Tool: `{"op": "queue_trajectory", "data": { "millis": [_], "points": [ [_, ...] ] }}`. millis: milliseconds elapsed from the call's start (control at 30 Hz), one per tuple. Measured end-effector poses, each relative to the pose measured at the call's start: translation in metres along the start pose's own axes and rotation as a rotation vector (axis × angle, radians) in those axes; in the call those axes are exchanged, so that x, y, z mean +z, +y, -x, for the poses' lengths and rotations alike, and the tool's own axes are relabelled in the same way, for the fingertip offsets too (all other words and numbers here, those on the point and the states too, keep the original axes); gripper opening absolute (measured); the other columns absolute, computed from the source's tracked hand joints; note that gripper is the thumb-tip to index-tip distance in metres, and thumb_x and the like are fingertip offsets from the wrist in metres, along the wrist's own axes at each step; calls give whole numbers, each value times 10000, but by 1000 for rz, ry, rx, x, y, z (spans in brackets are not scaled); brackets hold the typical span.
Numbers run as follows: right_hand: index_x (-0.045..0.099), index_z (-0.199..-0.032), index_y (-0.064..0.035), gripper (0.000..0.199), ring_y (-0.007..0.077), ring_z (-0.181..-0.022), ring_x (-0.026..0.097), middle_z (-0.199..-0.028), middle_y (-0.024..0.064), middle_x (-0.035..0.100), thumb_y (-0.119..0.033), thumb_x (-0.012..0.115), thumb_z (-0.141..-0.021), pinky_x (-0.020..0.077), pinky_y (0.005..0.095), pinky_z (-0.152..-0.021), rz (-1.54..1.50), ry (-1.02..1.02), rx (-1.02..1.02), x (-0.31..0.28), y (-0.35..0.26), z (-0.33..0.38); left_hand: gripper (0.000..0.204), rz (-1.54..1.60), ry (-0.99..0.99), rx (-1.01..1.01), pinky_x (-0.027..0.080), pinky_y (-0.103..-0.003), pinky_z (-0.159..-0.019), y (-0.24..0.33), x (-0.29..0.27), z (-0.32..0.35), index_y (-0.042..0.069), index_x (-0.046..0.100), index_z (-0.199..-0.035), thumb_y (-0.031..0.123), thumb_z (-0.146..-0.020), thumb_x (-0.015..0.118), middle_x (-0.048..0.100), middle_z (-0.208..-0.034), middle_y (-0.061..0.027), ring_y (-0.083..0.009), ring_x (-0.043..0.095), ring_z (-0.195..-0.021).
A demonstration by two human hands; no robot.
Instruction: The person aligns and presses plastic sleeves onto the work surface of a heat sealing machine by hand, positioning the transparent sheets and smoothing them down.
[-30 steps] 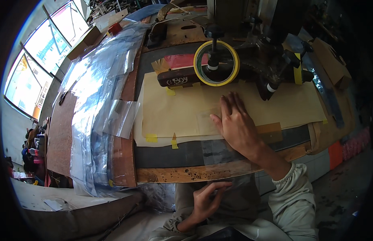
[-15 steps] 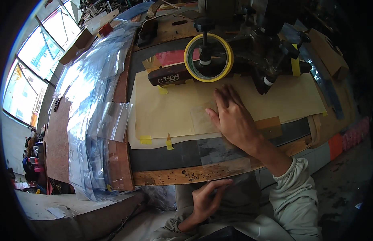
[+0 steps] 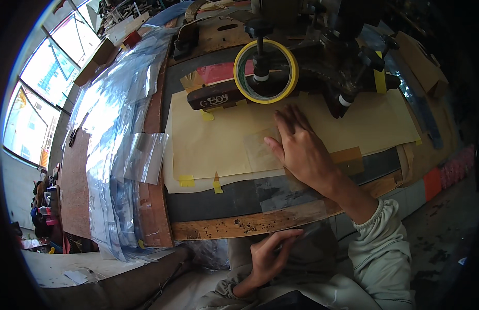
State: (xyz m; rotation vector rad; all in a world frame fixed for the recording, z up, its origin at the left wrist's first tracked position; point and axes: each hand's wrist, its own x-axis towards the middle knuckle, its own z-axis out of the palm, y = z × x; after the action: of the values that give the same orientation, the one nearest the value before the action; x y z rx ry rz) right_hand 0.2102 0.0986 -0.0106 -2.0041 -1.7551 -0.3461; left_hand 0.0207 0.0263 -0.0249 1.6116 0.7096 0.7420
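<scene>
A pale cream paper sheet [image 3: 219, 139] carries small bright yellow tape tabs [image 3: 187, 181] along its lower edge. Above it, a yellow ring-shaped tape roll [image 3: 265, 71] shows a green inner rim and sits on a dark grey metal machine [image 3: 332, 57]. A red strip [image 3: 221, 72] lies beside the roll. The brown wooden bench edge [image 3: 239, 225] is speckled with dark spots. Clear, silvery plastic sheeting [image 3: 115, 134] glints white. A light grey sleeve [image 3: 379, 248] covers the forearm.
</scene>
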Motion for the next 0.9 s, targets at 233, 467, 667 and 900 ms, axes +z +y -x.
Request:
{"op": "queue_trajectory", "data": {
  "millis": [233, 467, 667, 900],
  "points": [
    [464, -1119, 129, 501, 385, -1143, 444, -1122, 308, 499, -290, 541, -855, 324, 376, -1022, 7, 21, -10, -1, 0, -1, 188, -15, -26, 55, 503, -238, -661, -7, -1, 1, 24, 637, -956, -59, -794, 593, 672, -884, -77, -136, 645, -798],
    [476, -1102, 129, 492, 392, -1137, 446, -1115, 309, 502, -285, 551, -847, 329, 384, -1016, -14, 16, 7, 0, -1, 0, 182, -24, -28, 74, 507, -243, -670, -8, -1, 1, 14, 635, -945, -65, -786, 597, 673, -884, -80, -142, 649, -805],
    [485, -1099, 131, 498, 383, -1129, 451, -1115, 300, 502, -300, 535, -855, 330, 389, -1014, 48, 27, -30, 1, 2, 2, 168, -42, -28, 65, 504, -239, -683, -5, 0, 1, 11, 639, -930, -65, -784, 601, 674, -877, -78, -139, 650, -807],
    [492, -1095, 135, 506, 379, -1130, 452, -1115, 293, 503, -321, 494, -875, 324, 383, -1016, 109, 23, -50, 6, 2, 2, 159, -21, 2, 38, 497, -229, -690, -10, 0, 1, 8, 641, -928, -61, -790, 603, 675, -864, -78, -121, 643, -798]
  ]
}}
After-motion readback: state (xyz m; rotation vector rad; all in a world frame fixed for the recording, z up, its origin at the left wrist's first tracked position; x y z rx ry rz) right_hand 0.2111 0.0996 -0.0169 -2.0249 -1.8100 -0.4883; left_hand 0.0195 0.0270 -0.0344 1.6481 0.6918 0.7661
